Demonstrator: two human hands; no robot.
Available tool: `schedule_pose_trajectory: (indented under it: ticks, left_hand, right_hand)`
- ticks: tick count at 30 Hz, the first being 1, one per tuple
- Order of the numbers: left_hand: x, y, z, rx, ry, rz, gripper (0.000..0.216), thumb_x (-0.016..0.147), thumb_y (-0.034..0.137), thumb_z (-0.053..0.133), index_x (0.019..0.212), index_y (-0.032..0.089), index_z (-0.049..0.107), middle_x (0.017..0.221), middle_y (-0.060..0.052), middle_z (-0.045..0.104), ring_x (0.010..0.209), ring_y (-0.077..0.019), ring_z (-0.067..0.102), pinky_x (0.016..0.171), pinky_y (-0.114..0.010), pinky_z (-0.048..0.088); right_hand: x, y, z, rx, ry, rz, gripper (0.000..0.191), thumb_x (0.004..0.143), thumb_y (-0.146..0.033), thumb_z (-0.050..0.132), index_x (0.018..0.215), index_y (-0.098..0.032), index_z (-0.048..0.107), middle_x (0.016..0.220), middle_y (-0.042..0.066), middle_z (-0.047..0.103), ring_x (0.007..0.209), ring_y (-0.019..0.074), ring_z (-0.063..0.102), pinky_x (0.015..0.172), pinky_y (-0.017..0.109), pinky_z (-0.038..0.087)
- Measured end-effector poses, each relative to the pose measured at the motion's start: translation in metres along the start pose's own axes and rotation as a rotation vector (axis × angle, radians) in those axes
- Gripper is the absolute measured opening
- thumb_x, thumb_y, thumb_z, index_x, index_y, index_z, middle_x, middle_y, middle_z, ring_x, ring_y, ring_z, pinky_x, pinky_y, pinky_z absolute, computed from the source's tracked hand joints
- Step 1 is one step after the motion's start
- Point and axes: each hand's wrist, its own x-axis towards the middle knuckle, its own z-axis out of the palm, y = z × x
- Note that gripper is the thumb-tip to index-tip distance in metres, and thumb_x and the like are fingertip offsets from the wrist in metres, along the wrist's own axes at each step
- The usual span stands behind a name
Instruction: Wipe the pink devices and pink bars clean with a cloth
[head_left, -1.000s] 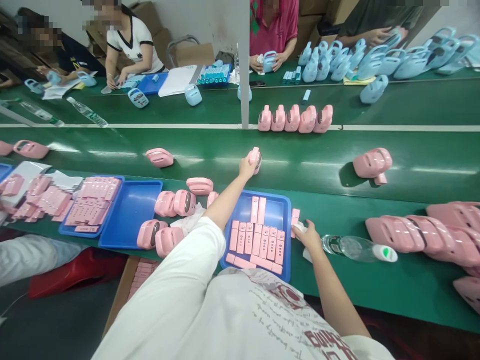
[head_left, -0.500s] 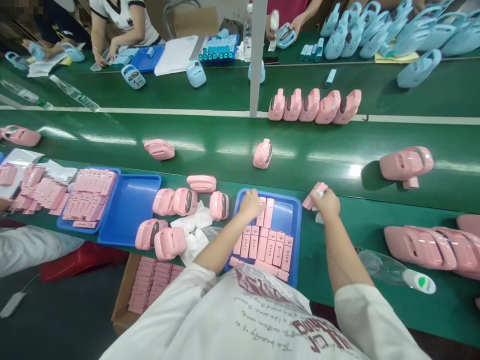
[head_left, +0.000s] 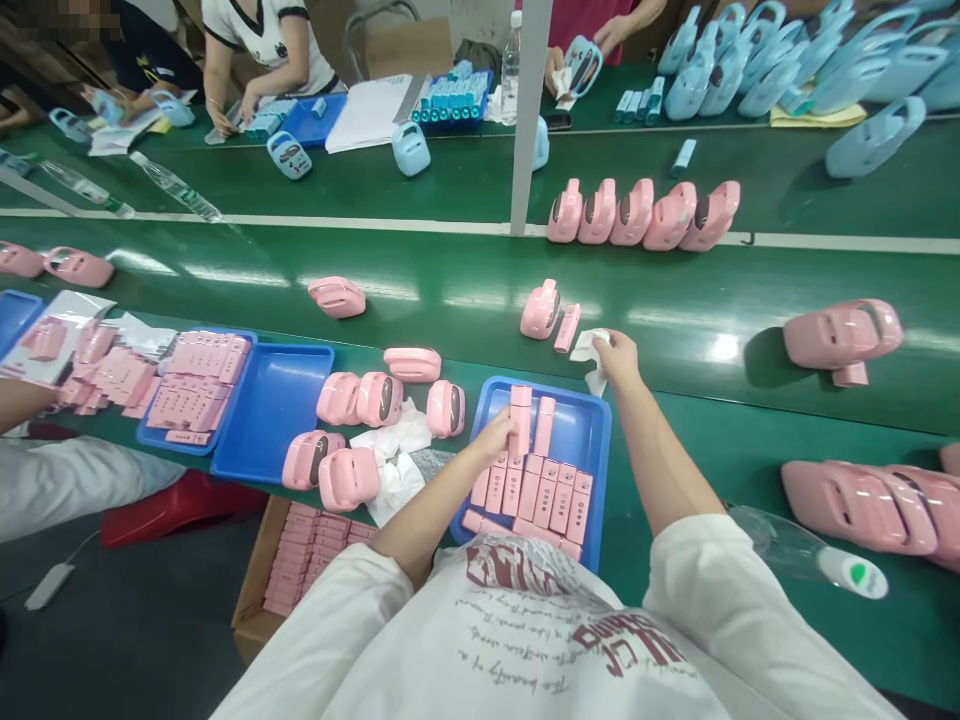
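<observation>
My left hand (head_left: 496, 440) is closed on a small pink rectangular piece (head_left: 520, 418), lifted at an angle over the blue tray (head_left: 602, 470). Several similar pink pieces (head_left: 545, 490) lie in rows in that tray. In my right hand (head_left: 618, 358) is a crumpled white cloth or tissue (head_left: 592, 360), hanging down past the tray's far right corner. Just beyond it, a loose pink piece (head_left: 568, 328) lies on the green belt, beside a pink rounded housing with a handle (head_left: 540, 310).
Pink housings (head_left: 349, 478) and white tissues (head_left: 397, 485) sit left of my tray, near another blue tray (head_left: 271, 410). A cardboard box (head_left: 251, 620) of pink pieces stands below. A plastic bottle (head_left: 795, 545) lies to the right. Co-workers handle blue housings (head_left: 581, 68) across the belt.
My right hand has moved left and forward; the pink piece it held now lies on the belt, leaving the white cloth. My left hand has raised a pink piece from the tray.
</observation>
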Motion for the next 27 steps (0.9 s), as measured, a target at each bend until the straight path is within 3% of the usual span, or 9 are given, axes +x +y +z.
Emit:
schedule_pose_trajectory:
  ticks: [3,6,10,18,20,23,25,27]
  left_hand:
    - [-0.03,0.013,-0.001,-0.325,-0.176,0.097,0.041,0.074,0.038,0.044,0.109,0.018,0.049,0.075,-0.003,0.057,0.057,-0.0131,0.055,0.052,-0.025,0.044]
    - [-0.057,0.028,0.007,-0.671,-0.406,0.222,0.051,0.072,0.052,0.059,0.108,0.017,0.049,0.068,0.001,0.051,0.044,-0.0066,0.041,0.039,-0.019,0.033]
    - [-0.081,0.042,0.019,-0.782,-0.599,0.285,0.057,0.073,0.058,0.064,0.107,0.014,0.052,0.061,0.004,0.047,0.037,-0.0061,0.04,0.034,-0.019,0.031]
    - [-0.115,0.053,0.032,-0.757,-0.603,0.204,0.058,0.074,0.065,0.06,0.1,0.013,0.059,0.058,0.002,0.052,0.039,-0.0094,0.048,0.036,-0.021,0.038]
    - [-0.125,0.056,0.036,-0.764,-0.58,0.192,0.058,0.074,0.065,0.059,0.101,0.014,0.06,0.059,0.002,0.053,0.04,-0.0098,0.049,0.038,-0.021,0.038]
    - [-0.138,0.059,0.042,-0.761,-0.52,0.183,0.064,0.074,0.074,0.051,0.096,0.015,0.06,0.062,0.0,0.056,0.044,-0.0113,0.051,0.04,-0.022,0.039]
    - [-0.145,0.062,0.044,-0.757,-0.478,0.19,0.072,0.072,0.082,0.039,0.091,0.016,0.06,0.062,-0.002,0.058,0.044,-0.0126,0.052,0.04,-0.024,0.039]
    - [-0.15,0.065,0.044,-0.772,-0.435,0.179,0.081,0.071,0.087,0.029,0.093,0.016,0.061,0.06,-0.002,0.058,0.045,-0.014,0.054,0.04,-0.024,0.039]
  right_hand:
    - [-0.043,0.0,-0.008,0.151,-0.094,-0.008,0.05,0.072,-0.033,0.051,0.114,-0.008,0.06,0.105,0.013,0.067,0.086,0.0186,0.062,0.077,0.032,0.05]
    - [-0.092,-0.009,-0.016,0.282,-0.212,-0.012,0.049,0.067,-0.042,0.058,0.106,-0.013,0.064,0.087,0.006,0.069,0.067,0.0146,0.059,0.061,0.027,0.048]
    - [-0.151,-0.031,-0.033,0.582,-0.373,-0.046,0.043,0.062,-0.044,0.069,0.096,-0.018,0.067,0.078,0.001,0.067,0.058,0.0103,0.054,0.053,0.022,0.043]
    - [-0.212,-0.062,-0.069,0.745,-0.429,-0.193,0.034,0.069,-0.044,0.07,0.095,-0.022,0.068,0.066,-0.002,0.064,0.048,0.0092,0.051,0.043,0.022,0.042]
    - [-0.22,-0.062,-0.073,0.731,-0.335,-0.316,0.037,0.074,-0.043,0.065,0.106,-0.024,0.066,0.076,-0.001,0.068,0.054,0.0116,0.058,0.048,0.024,0.048]
    - [-0.234,-0.059,-0.073,0.538,-0.175,-0.704,0.036,0.088,-0.037,0.051,0.121,-0.027,0.06,0.113,0.004,0.068,0.099,0.0189,0.066,0.083,0.035,0.055]
    - [-0.245,-0.056,-0.068,0.317,-0.136,-1.029,0.037,0.091,-0.031,0.046,0.126,-0.026,0.057,0.133,0.006,0.057,0.128,0.0223,0.049,0.105,0.043,0.042]
    - [-0.256,-0.05,-0.062,0.129,-0.137,-1.313,0.038,0.093,-0.029,0.043,0.128,-0.022,0.055,0.136,0.008,0.054,0.14,0.0222,0.033,0.114,0.048,0.028]
